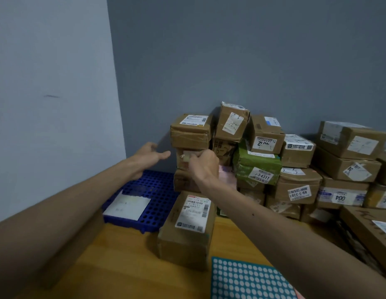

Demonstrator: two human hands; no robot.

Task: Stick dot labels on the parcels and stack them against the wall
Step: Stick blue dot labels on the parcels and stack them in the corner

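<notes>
White paper (126,207) on blue perforated pallet (158,188)

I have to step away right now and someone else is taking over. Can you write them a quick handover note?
Left hand: open, hovering beside the stack, above the blue mat.
Right hand: fingers curled on a small box midway up the stack's left column.
Done: many parcels are already piled against the wall.
Left: one box lies on the floor in front, not yet stacked; I cannot tell whether it has a dot. The dot sheet lies nearest you.
</notes>
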